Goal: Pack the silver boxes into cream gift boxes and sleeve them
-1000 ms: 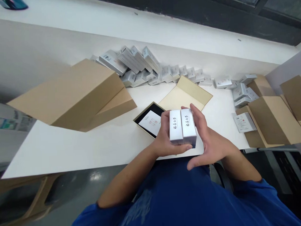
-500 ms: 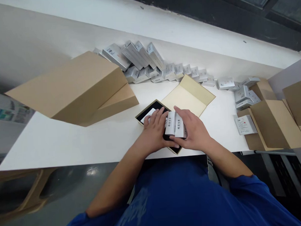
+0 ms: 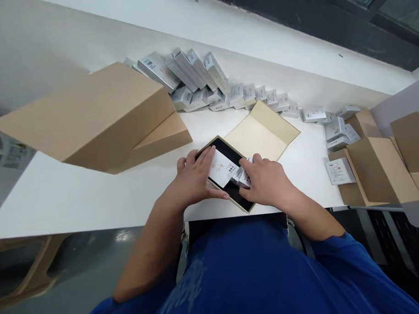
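Note:
A gold-edged box with a black inside [image 3: 238,192] lies open on the white table, its cream lid [image 3: 260,130] folded back behind it. Inside, toward the left, lies a flat white box with print [image 3: 222,168]. My left hand [image 3: 193,180] rests over the left edge of the gold-edged box, fingers spread, fingertips at the flat white box. My right hand [image 3: 267,180] is closed on small white boxes [image 3: 243,176] at the right part of the black inside; its palm hides part of them.
A large brown carton [image 3: 115,114] stands at the left. Silvery white boxes [image 3: 189,70] are piled along the wall, and more [image 3: 335,129] lie at the right. Open brown cartons [image 3: 378,169] stand at the far right.
My left hand has moved left, uncovering the flat white box. The small white boxes have turned and sit lower under my right hand. The view has shifted slightly.

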Motion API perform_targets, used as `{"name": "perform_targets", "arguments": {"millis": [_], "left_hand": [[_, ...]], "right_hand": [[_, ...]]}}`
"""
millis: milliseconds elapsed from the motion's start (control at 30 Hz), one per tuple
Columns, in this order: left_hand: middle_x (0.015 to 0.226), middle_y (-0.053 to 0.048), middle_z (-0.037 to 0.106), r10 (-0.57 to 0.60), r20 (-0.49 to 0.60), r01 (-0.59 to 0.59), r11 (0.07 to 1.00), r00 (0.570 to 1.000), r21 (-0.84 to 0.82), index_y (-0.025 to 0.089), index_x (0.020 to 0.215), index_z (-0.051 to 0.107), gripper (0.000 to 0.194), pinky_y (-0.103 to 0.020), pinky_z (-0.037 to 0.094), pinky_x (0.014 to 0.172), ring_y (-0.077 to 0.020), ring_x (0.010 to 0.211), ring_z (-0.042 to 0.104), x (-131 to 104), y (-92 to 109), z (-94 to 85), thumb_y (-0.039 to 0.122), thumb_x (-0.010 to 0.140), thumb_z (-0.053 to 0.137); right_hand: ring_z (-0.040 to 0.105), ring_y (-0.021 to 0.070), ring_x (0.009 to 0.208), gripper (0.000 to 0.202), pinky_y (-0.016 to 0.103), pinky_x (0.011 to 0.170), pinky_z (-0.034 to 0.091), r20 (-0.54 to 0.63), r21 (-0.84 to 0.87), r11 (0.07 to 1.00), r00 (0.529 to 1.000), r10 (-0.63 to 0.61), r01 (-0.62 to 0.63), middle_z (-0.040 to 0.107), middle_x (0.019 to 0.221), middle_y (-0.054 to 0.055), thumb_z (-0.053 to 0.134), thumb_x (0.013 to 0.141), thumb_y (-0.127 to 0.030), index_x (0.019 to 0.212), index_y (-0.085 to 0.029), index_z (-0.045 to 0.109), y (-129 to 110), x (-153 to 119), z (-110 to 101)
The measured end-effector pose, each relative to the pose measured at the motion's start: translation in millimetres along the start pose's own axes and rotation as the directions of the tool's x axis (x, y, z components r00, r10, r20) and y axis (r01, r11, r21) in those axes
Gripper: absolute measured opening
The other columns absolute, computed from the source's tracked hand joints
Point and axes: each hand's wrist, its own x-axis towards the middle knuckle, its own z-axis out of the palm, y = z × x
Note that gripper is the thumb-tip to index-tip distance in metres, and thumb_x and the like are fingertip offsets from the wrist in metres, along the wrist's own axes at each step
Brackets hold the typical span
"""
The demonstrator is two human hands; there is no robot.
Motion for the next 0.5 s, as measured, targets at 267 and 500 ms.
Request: {"name": "perform_targets", "arguments": {"millis": [267, 500], "left_hand": [[0.187, -0.021, 0.010, 0.115, -0.004, -0.115, 0.993, 0.993, -0.022, 0.020, 0.180, 0.009, 0.151, -0.070, 0.014, 0.133, -0.0561, 0.169, 0.008, 0.1, -12.6, 3.7, 0.085, 0.067, 0.086], [0.187, -0.023, 0.011, 0.145, -0.063, -0.145, 0.989, 0.987, 0.008, 0.018, 0.180, 0.012, 0.154, -0.067, 0.007, 0.135, -0.0533, 0.171, 0.005, 0.4, -20.0, 11.5, 0.086, 0.064, 0.088]], "right_hand": [[0.070, 0.0264, 0.094, 0.071, 0.036, 0.079, 0.052, -0.157, 0.266, 0.950, 0.979, -0.127, 0.166, 0.066, 0.125, 0.010, 0.071, 0.089, -0.046, 0.156, -0.029, 0.053, 16.7, -3.9, -13.4], [0.068, 0.0226, 0.093, 0.063, 0.034, 0.081, 0.053, -0.198, 0.340, 0.924, 0.974, -0.111, 0.175, 0.065, 0.126, 0.008, 0.073, 0.087, -0.044, 0.147, -0.031, 0.063, 16.2, -7.7, -16.4]]}}
